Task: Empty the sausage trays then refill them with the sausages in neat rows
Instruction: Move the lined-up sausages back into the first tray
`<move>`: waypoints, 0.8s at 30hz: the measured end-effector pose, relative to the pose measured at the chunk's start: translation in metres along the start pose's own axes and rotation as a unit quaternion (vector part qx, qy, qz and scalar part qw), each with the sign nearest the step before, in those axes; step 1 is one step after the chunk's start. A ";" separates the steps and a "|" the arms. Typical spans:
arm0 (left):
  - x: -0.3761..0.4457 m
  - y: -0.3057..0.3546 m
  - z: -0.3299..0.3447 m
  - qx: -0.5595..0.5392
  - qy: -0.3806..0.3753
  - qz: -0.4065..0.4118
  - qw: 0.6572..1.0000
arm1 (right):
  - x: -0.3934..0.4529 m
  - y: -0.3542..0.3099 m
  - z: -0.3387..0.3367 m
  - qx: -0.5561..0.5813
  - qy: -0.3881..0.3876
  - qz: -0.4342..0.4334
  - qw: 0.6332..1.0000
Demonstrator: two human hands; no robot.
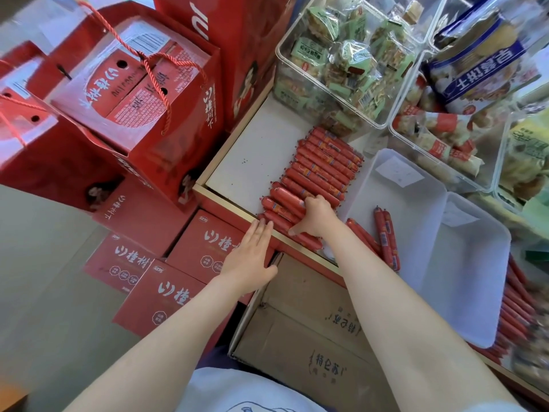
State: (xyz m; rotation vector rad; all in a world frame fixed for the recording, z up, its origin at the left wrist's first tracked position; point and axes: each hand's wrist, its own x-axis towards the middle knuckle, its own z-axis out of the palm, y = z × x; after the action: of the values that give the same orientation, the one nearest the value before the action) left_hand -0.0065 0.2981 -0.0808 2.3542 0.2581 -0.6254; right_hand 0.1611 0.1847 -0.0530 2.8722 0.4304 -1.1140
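A row of red wrapped sausages [320, 162] lies side by side on the white shelf floor [255, 156], beside a white plastic tray [463, 292]. My right hand [315, 215] grips the nearest sausages of that row at the shelf's front. My left hand [252, 254] lies flat with straight fingers on the red and gold shelf edge [225, 203], its fingertips touching the front sausage. Three loose sausages [386, 239] lie inside the white tray, near its left wall. More red sausages [517, 301] show past the tray's right side.
Clear bins of green-wrapped snacks [341, 60] and red-wrapped snacks [436, 138] stand behind the tray. Red gift boxes [142, 93] with rope handles are stacked on the left. Flat red cartons [166, 263] and brown cardboard boxes [312, 337] sit below the shelf.
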 end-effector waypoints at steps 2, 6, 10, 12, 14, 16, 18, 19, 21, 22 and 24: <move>0.002 -0.001 0.003 0.006 0.002 0.006 1.000 | 0.003 0.001 -0.001 -0.002 -0.017 0.006 1.000; 0.003 -0.001 0.004 0.013 0.003 0.006 1.000 | 0.003 0.002 -0.002 0.039 -0.034 0.008 0.999; 0.004 -0.001 0.005 0.016 0.006 0.008 1.000 | 0.003 0.001 -0.003 0.071 -0.045 0.021 0.996; 0.004 0.000 0.005 0.016 0.005 0.005 1.000 | 0.004 0.001 -0.002 0.076 -0.051 0.027 0.995; 0.003 0.001 0.004 0.013 0.003 0.000 1.000 | 0.002 0.002 0.001 0.086 -0.055 0.028 0.994; 0.003 0.002 0.004 0.012 0.002 -0.004 1.000 | 0.000 0.000 0.007 0.093 -0.052 0.022 0.994; 0.003 0.002 0.003 0.008 0.002 -0.004 1.000 | -0.003 -0.001 0.011 0.094 -0.044 0.017 0.994; 0.003 0.002 0.003 0.005 0.003 -0.003 1.000 | -0.003 0.000 0.013 0.094 -0.035 0.015 0.995; 0.003 0.002 0.002 -0.002 0.001 -0.003 1.000 | -0.004 0.001 0.014 0.096 -0.014 0.009 0.995; 0.002 0.002 0.001 -0.006 -0.003 -0.003 1.000 | -0.004 0.003 0.014 0.099 -0.005 0.005 0.995; 0.002 0.003 0.000 -0.012 -0.008 -0.006 1.000 | -0.006 0.006 0.013 0.123 -0.008 -0.004 0.992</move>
State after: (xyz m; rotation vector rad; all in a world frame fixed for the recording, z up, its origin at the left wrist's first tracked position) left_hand -0.0038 0.2962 -0.0800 2.3262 0.2714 -0.6424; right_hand 0.1499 0.1763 -0.0595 3.0683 0.3234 -1.2750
